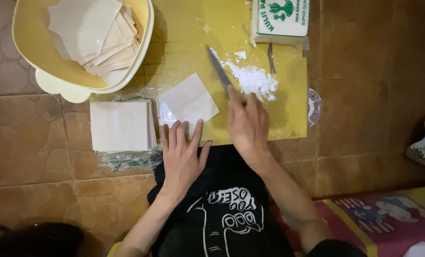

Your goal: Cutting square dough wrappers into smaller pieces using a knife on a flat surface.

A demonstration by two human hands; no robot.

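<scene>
Left hand: the left hand (183, 153) lies flat near the bottom middle of the frame, fingers spread out and pointing up the frame. It holds nothing. Its fingertips (178, 127) touch the near edge of the single wrapper.
Right hand: the right hand (247, 124) is just right of the middle, curled shut around the handle of a knife (219, 70). One finger lies straight along the top of the blade. The arm comes up from the lower right.
Knife: the blade is thin and grey. It slants up and to the left, and its tip points to the top middle of the frame.
Single wrapper: one pale square dough wrapper (189, 101) lies turned a bit on the yellow cutting board (188, 43), in the middle of the frame.
Stack: a neat stack of wrappers (120, 125) sits on clear plastic, left of the middle.
Flour: a small white flour pile (255, 80) is on the board, just right of the blade.
Pack: a white and green packet (280, 20) sits at the top right of the board.
Bowl: a yellow bowl (29, 50) at the upper left holds loose wrappers.
</scene>
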